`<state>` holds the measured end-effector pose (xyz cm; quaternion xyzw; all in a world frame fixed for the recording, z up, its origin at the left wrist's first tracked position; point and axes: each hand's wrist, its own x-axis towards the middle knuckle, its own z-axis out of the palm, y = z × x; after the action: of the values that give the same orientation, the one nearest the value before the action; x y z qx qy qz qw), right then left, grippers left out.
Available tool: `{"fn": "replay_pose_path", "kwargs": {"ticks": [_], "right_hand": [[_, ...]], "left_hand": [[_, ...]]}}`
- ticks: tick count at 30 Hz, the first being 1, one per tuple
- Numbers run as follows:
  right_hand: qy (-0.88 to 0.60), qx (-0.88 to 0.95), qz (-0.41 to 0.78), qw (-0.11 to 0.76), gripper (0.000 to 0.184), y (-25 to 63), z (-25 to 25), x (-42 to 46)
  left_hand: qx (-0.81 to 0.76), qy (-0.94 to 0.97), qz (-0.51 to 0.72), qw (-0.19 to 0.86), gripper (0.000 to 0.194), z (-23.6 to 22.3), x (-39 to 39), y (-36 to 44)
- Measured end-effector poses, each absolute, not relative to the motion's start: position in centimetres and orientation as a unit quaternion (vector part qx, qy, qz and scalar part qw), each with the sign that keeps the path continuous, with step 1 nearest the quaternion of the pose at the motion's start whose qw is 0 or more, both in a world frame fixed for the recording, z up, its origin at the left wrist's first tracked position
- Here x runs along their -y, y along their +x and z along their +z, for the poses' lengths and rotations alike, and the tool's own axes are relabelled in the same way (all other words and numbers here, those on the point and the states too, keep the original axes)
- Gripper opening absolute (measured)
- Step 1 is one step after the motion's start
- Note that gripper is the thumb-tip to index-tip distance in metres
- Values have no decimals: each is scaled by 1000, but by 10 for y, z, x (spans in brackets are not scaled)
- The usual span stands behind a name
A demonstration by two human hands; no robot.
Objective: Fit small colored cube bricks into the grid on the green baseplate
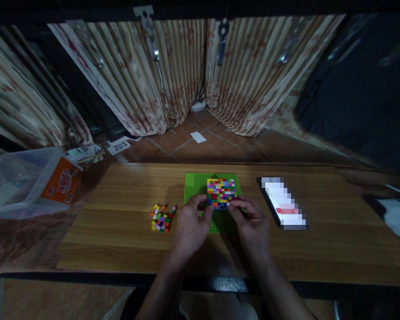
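A block of many-coloured toy bricks [221, 191] stands over a green studded baseplate [194, 183] at the middle of the table. My left hand [193, 222] is closed at the block's left front corner, with thumb and forefinger against it. At the right front corner, the thumb and fingers of my right hand [251, 222] are closed on the block's edge. A tiny whitish spot shows by the right fingertips; what it is I cannot make out. Loose small bricks [162, 218] lie in a scattered group left of my left hand.
A phone [283, 204] with a lit, blurred screen lies right of the baseplate on the wooden table [120, 191]. A clear plastic bin [26, 178] with an orange label stands beyond the table's left edge. White paper [198, 137] lies on the tiled floor before striped curtains [180, 66].
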<state>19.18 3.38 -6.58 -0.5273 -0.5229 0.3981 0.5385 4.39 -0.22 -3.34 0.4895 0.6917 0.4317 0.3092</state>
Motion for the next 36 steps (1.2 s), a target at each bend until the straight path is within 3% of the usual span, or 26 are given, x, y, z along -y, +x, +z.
{"fn": "replay_pose_path", "kwargs": {"ticks": [10, 27, 36], "right_hand": [[-520, 414, 484, 569, 18, 189, -70, -36], [-509, 298, 566, 575, 22, 183, -56, -39], [-493, 304, 553, 599, 21, 187, -60, -38]], "left_hand": [[-707, 500, 412, 283, 26, -29, 5, 48], [-725, 526, 403, 188, 14, -31, 4, 58], [-704, 517, 415, 254, 23, -28, 5, 37]]}}
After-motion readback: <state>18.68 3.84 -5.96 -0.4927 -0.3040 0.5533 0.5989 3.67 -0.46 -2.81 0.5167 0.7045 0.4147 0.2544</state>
